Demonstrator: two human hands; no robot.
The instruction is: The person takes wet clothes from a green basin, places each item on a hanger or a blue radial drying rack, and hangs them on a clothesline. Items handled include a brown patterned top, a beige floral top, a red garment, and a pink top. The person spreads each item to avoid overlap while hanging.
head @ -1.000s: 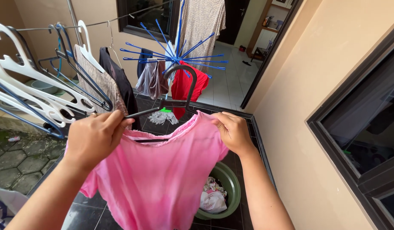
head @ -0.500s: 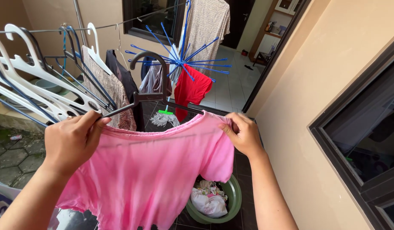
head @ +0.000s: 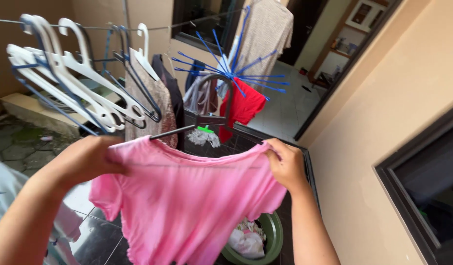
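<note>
Both hands hold a pink T-shirt [head: 187,206] stretched out at chest height over a tiled floor: the left hand [head: 87,159] is clenched on one shoulder of the garment, the right hand [head: 285,164] pinches the other, fingers curled over the fabric's edge. A dark clothes hanger [head: 207,118] sits at the shirt's neckline, its hook rising above the cloth and one arm poking out towards the left hand. The shirt hangs down from the two grips, its sleeves drooping at either side.

Below the shirt's hem, near the right forearm, a green basin [head: 273,240] on the floor holds a heap of pale, crumpled laundry [head: 246,240]. To the left, a bunch of white and blue hangers [head: 74,83] hangs from a line. Beyond the shirt, a blue spoked drying rack [head: 236,73] carries a red garment [head: 243,105], and a beige garment [head: 265,34] hangs higher up, by the doorway. A beige wall [head: 383,108] with a dark-framed window [head: 432,181] runs along the right.
</note>
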